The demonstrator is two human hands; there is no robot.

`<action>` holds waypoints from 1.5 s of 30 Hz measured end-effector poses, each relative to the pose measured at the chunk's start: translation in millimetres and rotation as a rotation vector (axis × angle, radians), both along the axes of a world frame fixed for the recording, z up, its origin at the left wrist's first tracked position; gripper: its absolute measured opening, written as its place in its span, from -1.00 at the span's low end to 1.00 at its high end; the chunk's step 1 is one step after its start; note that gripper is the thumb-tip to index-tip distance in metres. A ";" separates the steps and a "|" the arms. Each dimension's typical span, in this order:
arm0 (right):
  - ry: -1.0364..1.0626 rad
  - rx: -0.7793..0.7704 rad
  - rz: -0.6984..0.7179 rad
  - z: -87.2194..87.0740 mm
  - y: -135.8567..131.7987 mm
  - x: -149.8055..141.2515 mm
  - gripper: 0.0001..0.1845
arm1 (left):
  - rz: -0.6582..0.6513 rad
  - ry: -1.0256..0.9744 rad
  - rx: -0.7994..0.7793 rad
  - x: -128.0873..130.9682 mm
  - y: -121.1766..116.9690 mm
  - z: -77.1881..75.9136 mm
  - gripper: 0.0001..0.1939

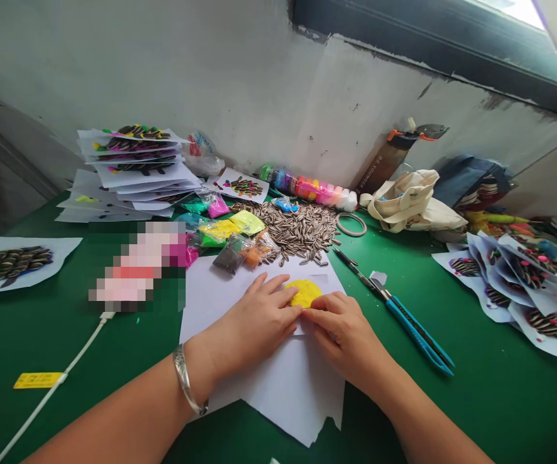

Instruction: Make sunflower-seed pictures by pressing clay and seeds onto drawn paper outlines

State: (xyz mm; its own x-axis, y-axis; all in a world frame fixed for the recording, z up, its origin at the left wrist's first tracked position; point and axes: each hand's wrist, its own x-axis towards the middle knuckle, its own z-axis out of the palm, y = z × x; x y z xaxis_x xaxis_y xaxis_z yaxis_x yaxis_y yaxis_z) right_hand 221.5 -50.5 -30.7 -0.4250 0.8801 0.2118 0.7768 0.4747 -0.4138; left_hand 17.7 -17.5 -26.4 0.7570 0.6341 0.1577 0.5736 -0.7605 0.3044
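Note:
A flat round of yellow modelling clay (307, 293) lies on white paper (298, 380) in front of me. My left hand (263, 312), with a silver bangle at the wrist, rests over the paper with its fingers stretched out, their tips touching the clay's left edge. My right hand (339, 325) is closed, its index finger and thumb pressed together at the clay's lower right edge. Just beyond the clay are small bags of grey clay (231, 256) and orange clay (260, 249). To the right lie a pen (351, 264) and blue tweezers (418, 335).
Striped sunflower seeds (302, 229) are heaped behind the paper, beside a tape ring (351, 224). Stacked seed pictures (138, 167) stand back left; more picture cards (510, 277) lie right. A blurred-out object (138, 264) with a white cable (85, 351) lies left. A bottle (389, 154) leans on the wall.

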 end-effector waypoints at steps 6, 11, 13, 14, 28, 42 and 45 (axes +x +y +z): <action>-0.004 -0.027 0.050 1.6 0.1 -1.6 -0.68 | 0.016 0.034 0.008 0.1 -0.3 -2.6 -0.77; 0.016 -0.050 0.058 4.0 0.4 1.4 -0.63 | 0.022 0.053 0.011 0.9 -0.5 -2.6 -0.76; 0.035 -0.030 0.045 4.2 1.1 4.3 -0.61 | 0.021 0.048 0.017 1.1 -0.6 -2.5 -0.76; 0.041 -0.018 0.040 4.1 1.5 5.6 -0.61 | 0.021 0.043 0.022 1.1 -0.7 -2.5 -0.76; -0.144 -0.059 0.100 11.2 -0.9 0.1 -0.75 | 0.034 0.051 -0.013 1.7 -1.9 -1.2 -0.76; -0.108 -0.060 0.122 15.8 -1.7 6.7 -0.68 | 0.013 0.034 -0.053 0.4 0.4 5.5 -0.81; -0.150 -0.091 0.138 14.8 -2.1 5.1 -0.69 | 0.010 0.037 -0.067 0.5 1.0 6.0 -0.80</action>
State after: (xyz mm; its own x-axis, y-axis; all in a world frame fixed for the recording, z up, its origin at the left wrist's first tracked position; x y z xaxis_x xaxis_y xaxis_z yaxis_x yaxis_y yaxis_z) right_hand 226.6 -52.6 -15.9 -0.5635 0.8240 0.0593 0.7630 0.5467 -0.3449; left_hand 18.2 -16.5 -20.4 0.7548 0.6502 0.0870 0.5931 -0.7331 0.3328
